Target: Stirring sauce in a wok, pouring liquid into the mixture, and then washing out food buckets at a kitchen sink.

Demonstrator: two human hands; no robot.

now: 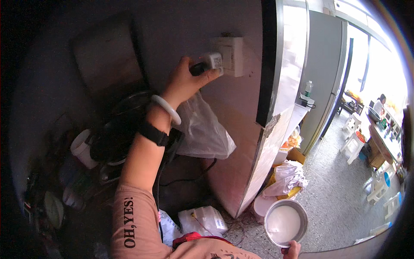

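Note:
My left hand [186, 77] is raised to the wall, gripping a small white and black plug-like device [215, 61] that bears a label. The device is right beside a white wall switch or socket box [234, 56]; whether it is plugged in there I cannot tell. On that wrist are a pale bangle and a black band. At the lower right my right hand [292, 250] holds a round metal pot [305, 223] by its near edge. White contents [284, 223], milky or grainy, lie inside it. Below my left hand hangs a clear plastic bag [203, 132].
A tiled wall corner [260, 152] juts out between my hands. A white bucket [262, 205] and a bundle of white bags [288, 178] stand behind the pot. Dark cookware and a white cup [82, 147] are at left. Plastic stools [352, 147] and a seated person [379, 105] are farther off.

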